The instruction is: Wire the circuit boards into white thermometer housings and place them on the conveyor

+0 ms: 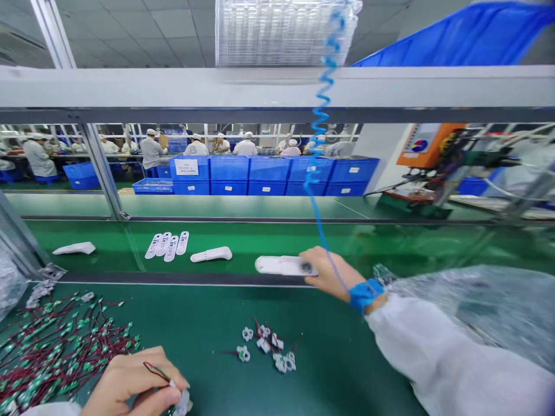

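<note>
At the lower left, my left hand point(134, 381) pinches a small white plastic part point(182, 400) with a dark red wire loop. Over the near edge of the green belt, my right hand point(332, 270) grips one end of a white plastic housing point(280, 265); a round dark spot shows near its gripped end, blurred. A blue wrist strap point(366, 293) with a coiled cord circles my right wrist. Between the hands, several small white ring-shaped parts point(263, 345), some with red wires, lie on the green mat point(347, 364).
A heap of small green boards with red wires point(65, 346) covers the left of the mat. On the belt point(117, 254) lie white housings point(211, 254) and several flat white panels point(172, 248). Clear plastic bags point(481, 300) lie at right. Behind stand blue bins point(269, 169); people in white work beyond.
</note>
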Action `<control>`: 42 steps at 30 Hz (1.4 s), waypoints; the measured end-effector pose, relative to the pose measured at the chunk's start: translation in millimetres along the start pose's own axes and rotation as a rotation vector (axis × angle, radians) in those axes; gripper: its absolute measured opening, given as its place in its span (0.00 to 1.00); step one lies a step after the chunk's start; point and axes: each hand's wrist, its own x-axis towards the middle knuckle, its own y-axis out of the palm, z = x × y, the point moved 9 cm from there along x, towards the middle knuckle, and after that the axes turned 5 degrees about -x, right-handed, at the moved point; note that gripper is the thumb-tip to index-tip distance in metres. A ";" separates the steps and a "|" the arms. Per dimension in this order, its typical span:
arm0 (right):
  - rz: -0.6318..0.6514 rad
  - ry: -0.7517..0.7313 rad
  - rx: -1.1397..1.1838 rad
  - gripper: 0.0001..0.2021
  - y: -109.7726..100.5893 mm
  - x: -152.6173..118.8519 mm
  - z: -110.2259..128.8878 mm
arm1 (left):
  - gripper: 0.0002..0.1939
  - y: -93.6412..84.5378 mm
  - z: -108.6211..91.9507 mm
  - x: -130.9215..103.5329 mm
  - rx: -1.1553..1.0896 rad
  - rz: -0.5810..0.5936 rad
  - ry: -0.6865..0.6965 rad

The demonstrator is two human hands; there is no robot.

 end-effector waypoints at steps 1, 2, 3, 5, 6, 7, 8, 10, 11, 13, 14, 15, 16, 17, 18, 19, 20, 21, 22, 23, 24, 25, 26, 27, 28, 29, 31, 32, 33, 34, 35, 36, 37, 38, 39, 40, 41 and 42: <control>0.023 -0.018 0.032 0.11 -0.5 -7.5 35.3 | 0.09 -1.5 -8.6 -2.0 -0.020 -0.001 0.024; 0.050 -0.040 0.070 0.12 0.4 -17.0 71.2 | 0.09 -3.2 -16.6 -3.6 -0.039 -0.006 0.040; 0.070 -0.052 0.104 0.12 2.1 -27.7 105.0 | 0.09 -4.6 -23.3 -4.9 -0.058 -0.015 0.044; 0.112 -0.066 0.202 0.13 9.0 -50.8 164.1 | 0.10 -5.6 -31.4 -8.1 -0.103 -0.044 0.029; 0.128 -0.062 0.282 0.12 13.4 -62.0 187.6 | 0.10 -2.9 -31.8 -10.4 -0.129 -0.047 0.009; 0.141 -0.052 0.350 0.12 18.3 -72.2 206.8 | 0.11 2.0 -29.4 -13.7 -0.159 -0.042 -0.021; 0.149 -0.035 0.409 0.11 23.4 -80.9 221.7 | 0.11 9.2 -24.9 -17.9 -0.188 -0.031 -0.056; 0.164 0.000 0.479 0.08 33.8 -93.8 241.5 | 0.13 29.6 -12.8 -28.8 -0.233 0.020 -0.120; 0.172 0.018 0.497 0.07 38.6 -98.1 247.6 | 0.14 40.9 -6.6 -34.8 -0.246 0.047 -0.144; 0.185 0.049 0.527 0.03 46.0 -103.3 254.4 | 0.13 61.2 2.6 -45.6 -0.257 0.085 -0.154; 0.188 0.062 0.539 0.02 48.3 -104.8 255.9 | 0.12 69.0 5.4 -49.7 -0.258 0.093 -0.143; 0.188 0.073 0.552 0.02 49.5 -106.0 256.6 | 0.12 74.9 7.2 -52.7 -0.256 0.093 -0.126; 0.184 0.083 0.566 0.03 49.9 -107.2 256.5 | 0.11 79.6 7.9 -54.7 -0.254 0.094 -0.103; 0.179 0.091 0.580 0.03 49.8 -108.4 256.0 | 0.11 83.1 7.7 -55.8 -0.245 0.097 -0.074; 0.175 0.101 0.593 0.04 49.5 -109.8 255.0 | 0.11 85.7 6.8 -56.4 -0.226 0.100 -0.042; 0.173 0.111 0.605 0.05 49.4 -111.5 254.0 | 0.12 87.7 5.5 -56.6 -0.196 0.105 -0.009; 0.171 0.123 0.615 0.05 49.3 -113.3 252.7 | 0.12 89.4 3.7 -56.6 -0.159 0.111 0.026; 0.170 0.136 0.627 0.05 49.5 -115.2 251.3 | 0.12 90.8 1.6 -56.7 -0.120 0.116 0.061; 0.166 0.148 0.641 0.06 49.6 -117.0 250.2 | 0.13 91.8 -1.3 -56.8 -0.088 0.121 0.099; 0.158 0.155 0.661 0.06 49.7 -118.7 249.3 | 0.14 92.3 -4.5 -57.0 -0.064 0.126 0.136; 0.147 0.159 0.685 0.07 49.7 -120.2 248.7 | 0.15 91.7 -8.2 -57.2 -0.050 0.126 0.171; 0.132 0.161 0.708 0.08 49.6 -121.5 248.2 | 0.15 90.3 -12.5 -57.3 -0.045 0.130 0.209; 0.117 0.160 0.730 0.08 49.5 -122.6 247.7 | 0.15 88.2 -16.9 -57.1 -0.046 0.139 0.243; 0.106 0.160 0.748 0.09 49.8 -123.7 247.1 | 0.15 84.9 -21.0 -56.6 -0.053 0.151 0.273; 0.102 0.162 0.761 0.09 50.7 -124.8 246.4 | 0.14 80.2 -24.5 -55.7 -0.065 0.162 0.298; 0.107 0.167 0.770 0.10 52.0 -126.2 245.4 | 0.13 74.2 -27.2 -54.4 -0.079 0.171 0.316; 0.139 0.182 0.790 0.16 54.7 -129.4 243.1 | 0.11 60.6 -30.0 -51.5 -0.109 0.186 0.341; 0.167 0.184 0.810 0.21 55.7 -131.2 242.6 | 0.10 54.2 -30.1 -50.2 -0.120 0.191 0.346; 0.198 0.184 0.839 0.29 55.8 -132.8 242.3 | 0.11 49.4 -30.0 -49.7 -0.130 0.205 0.351; 0.222 0.184 0.875 0.36 54.6 -134.0 242.0 | 0.11 46.1 -29.4 -49.6 -0.141 0.222 0.350; 0.231 0.191 0.916 0.41 51.9 -134.6 241.0 | 0.12 44.6 -28.9 -50.1 -0.160 0.242 0.344; 0.220 0.202 0.960 0.43 47.5 -134.1 239.4 | 0.13 44.3 -28.5 -51.0 -0.185 0.258 0.334; 0.191 0.215 1.003 0.39 41.9 -132.7 237.4 | 0.13 44.9 -28.8 -52.1 -0.212 0.270 0.323; 0.149 0.222 1.044 0.33 35.6 -130.6 235.8 | 0.13 46.1 -29.6 -53.3 -0.238 0.276 0.313; 0.113 0.219 1.082 0.26 29.7 -127.9 235.5 | 0.12 47.4 -30.6 -54.2 -0.259 0.274 0.301; 0.094 0.202 1.115 0.20 25.2 -125.0 237.4 | 0.12 48.5 -31.7 -54.6 -0.272 0.265 0.290; 0.092 0.174 1.142 0.15 22.0 -122.2 240.8 | 0.12 49.1 -32.9 -54.5 -0.281 0.250 0.279; 0.101 0.149 1.165 0.11 20.2 -119.7 244.6 | 0.12 48.8 -33.8 -53.8 -0.288 0.230 0.266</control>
